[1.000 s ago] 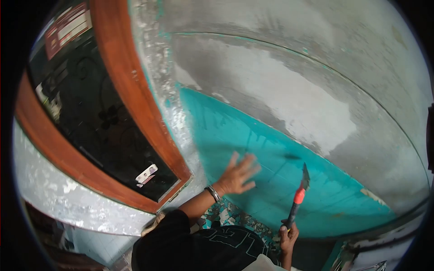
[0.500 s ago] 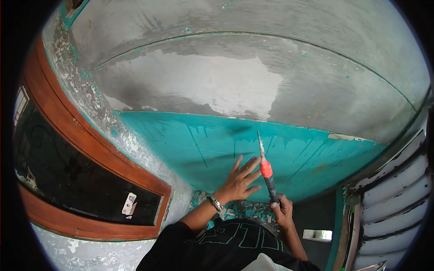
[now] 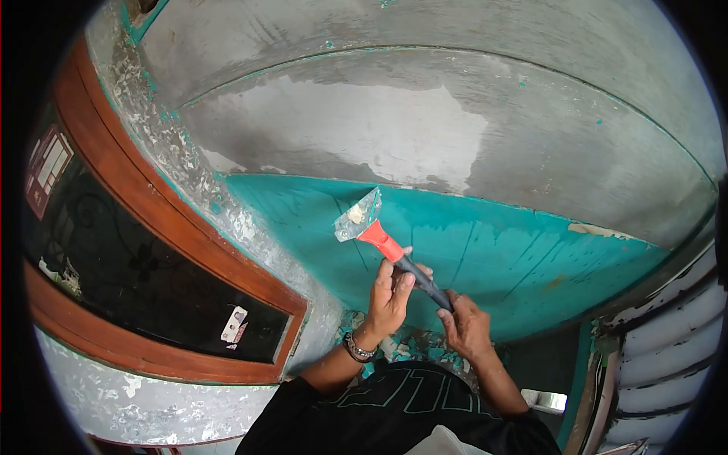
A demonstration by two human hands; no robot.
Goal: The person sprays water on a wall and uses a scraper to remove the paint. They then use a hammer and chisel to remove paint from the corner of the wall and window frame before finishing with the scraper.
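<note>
A long-handled scraper (image 3: 385, 244) with a red neck, a black handle and a wide metal blade crosses in front of the wall. Its blade is at the upper edge of the teal paint (image 3: 447, 235), tilted to the upper left; whether it touches is hard to tell. My right hand (image 3: 468, 327) is wrapped round the handle's lower end. My left hand (image 3: 390, 297), with a bracelet on the wrist, is closed round the handle just below the red neck. Above the teal area the wall is bare grey (image 3: 318, 129), with a paler patch.
On the left is a wooden window frame (image 3: 174, 235) with dark glass and stickers. Teal paint flakes (image 3: 406, 347) lie below the hands. At the right stand pale, ribbed panels (image 3: 667, 356). A small white block (image 3: 544, 400) is at the lower right.
My left hand has gone from spread fingers to gripping the handle. The scraper has swung to the left, its blade now showing broad side. The view has shifted slightly.
</note>
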